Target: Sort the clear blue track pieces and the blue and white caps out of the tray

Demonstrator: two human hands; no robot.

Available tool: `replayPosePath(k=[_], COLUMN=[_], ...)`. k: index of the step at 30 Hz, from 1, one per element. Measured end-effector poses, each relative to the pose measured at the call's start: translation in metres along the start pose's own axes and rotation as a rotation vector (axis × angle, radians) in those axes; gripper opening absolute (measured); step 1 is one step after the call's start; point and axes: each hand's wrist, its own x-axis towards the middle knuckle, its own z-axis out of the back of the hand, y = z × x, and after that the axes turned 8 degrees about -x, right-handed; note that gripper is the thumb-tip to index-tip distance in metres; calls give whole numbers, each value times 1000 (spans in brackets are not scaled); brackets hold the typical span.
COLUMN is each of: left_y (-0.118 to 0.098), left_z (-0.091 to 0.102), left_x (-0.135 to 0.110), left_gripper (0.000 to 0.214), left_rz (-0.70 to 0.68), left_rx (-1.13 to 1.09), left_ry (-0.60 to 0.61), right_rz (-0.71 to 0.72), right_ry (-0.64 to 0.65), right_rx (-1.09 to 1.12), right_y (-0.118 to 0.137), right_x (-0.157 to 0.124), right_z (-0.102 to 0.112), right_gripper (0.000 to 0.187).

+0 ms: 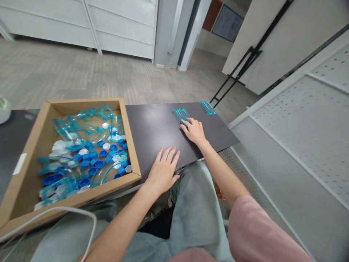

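Observation:
My right hand (193,130) reaches over the dark table (152,123), its fingers spread and the tips touching a clear teal plastic track piece (181,114). A similar teal piece (208,108) lies farther right, near the table's far corner. Flat at the table's near edge rests my left hand (163,169), fingers apart, with nothing in it. Left of it stands an open cardboard box (131,145) holding curved teal plastic pieces (95,116) together with many small blue pieces (92,162) and white hexagonal pieces (106,146).
A white cable (68,208) runs across the box's near corner and over my leg. At the far left edge a white object (4,109) is partly in view. A perforated light panel (300,145) borders the table's right side. White cabinets (122,25) stand beyond the carpeted floor.

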Motion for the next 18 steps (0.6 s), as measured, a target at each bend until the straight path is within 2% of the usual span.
replayPosePath(k=[9, 14, 18], left_y=[1, 1, 1], left_z=[-6, -7, -9], left_x=[-1, -1, 0], left_gripper=[86, 86, 86], left_rz=[44, 50, 57], left_rx=[-128, -155, -148], left_ry=[52, 70, 84], right_rz=[-225, -338, -360], right_ry=[91, 113, 96], right_rx=[-107, -55, 7], right_y=[-81, -122, -134], right_x=[75, 88, 87], right_z=[-11, -26, -38], right_gripper=[61, 65, 67])
